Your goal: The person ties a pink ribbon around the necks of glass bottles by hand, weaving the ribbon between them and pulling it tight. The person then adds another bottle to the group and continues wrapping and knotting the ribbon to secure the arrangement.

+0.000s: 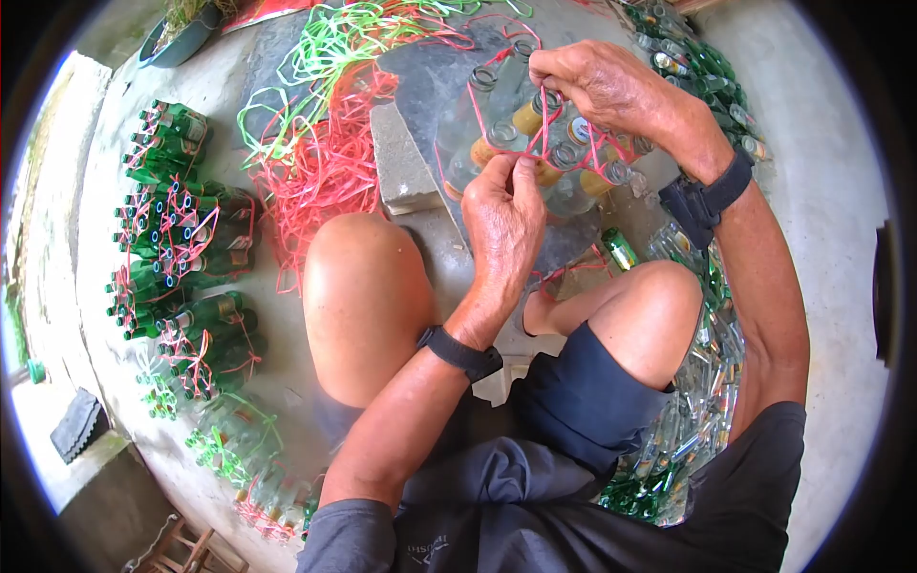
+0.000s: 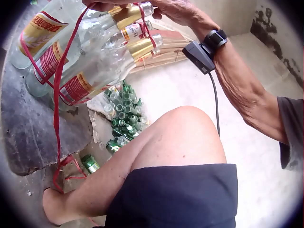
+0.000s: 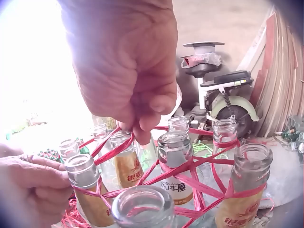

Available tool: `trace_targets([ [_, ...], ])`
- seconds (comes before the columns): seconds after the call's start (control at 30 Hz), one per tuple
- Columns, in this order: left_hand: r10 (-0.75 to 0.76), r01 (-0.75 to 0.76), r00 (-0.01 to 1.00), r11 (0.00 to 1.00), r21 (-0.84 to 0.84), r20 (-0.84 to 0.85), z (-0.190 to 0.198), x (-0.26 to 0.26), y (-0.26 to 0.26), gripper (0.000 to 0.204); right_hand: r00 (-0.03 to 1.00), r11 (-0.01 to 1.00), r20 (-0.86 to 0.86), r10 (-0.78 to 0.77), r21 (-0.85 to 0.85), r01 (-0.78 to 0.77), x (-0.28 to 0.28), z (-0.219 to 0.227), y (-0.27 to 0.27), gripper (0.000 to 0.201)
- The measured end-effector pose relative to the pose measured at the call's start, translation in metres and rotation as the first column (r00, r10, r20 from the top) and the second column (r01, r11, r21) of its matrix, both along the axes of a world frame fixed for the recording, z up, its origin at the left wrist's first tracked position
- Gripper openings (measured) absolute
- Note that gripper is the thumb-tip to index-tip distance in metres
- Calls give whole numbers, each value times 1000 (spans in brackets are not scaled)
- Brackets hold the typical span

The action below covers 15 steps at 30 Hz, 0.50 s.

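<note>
A bunch of clear glass bottles (image 3: pixel 252 164) with gold labels stands upright on a dark stone slab (image 2: pixel 42 142). Pink-red plastic strap (image 3: pixel 204 187) is looped and crossed around their necks. My right hand (image 1: pixel 616 91) is above the bunch, pinching a strand of the strap that is pulled up from a bottle neck. At the near side of the bunch, my left hand (image 1: pixel 504 215) pinches the strap between thumb and forefinger, beside a bottle neck. A loose length of strap (image 2: pixel 57 95) hangs down from the left hand in the left wrist view.
Tangled red strap (image 1: pixel 320 172) and green strap (image 1: pixel 334 43) lie left of the slab, near a grey block (image 1: pixel 401 158). Tied green bottles (image 1: pixel 181 229) line the left floor. Loose bottles (image 1: pixel 702 382) heap on the right. A scooter (image 3: pixel 232 102) stands behind.
</note>
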State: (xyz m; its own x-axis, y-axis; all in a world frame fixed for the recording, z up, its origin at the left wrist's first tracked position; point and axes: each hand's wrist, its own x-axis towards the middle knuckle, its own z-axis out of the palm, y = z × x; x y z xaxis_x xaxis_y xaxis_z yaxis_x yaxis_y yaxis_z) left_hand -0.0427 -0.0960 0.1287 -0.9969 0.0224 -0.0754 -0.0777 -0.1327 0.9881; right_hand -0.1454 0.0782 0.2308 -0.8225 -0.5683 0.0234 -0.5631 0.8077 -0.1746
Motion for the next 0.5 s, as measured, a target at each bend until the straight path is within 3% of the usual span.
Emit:
trace_targets([
  [0.27, -2, 1, 1000, 998, 70, 10, -3, 0, 5, 25, 998, 998, 6, 57, -14, -57, -8, -1, -3, 11],
  [0.37, 0, -1, 1000, 998, 62, 12, -5, 0, 5, 25, 992, 1000, 128, 11, 1, -12, -17, -5, -3, 13],
  [0.5, -3, 3, 1000, 999, 33, 5, -6, 0, 4, 25, 963, 996, 259, 74, -58, -61, -35, -14, 4, 13],
])
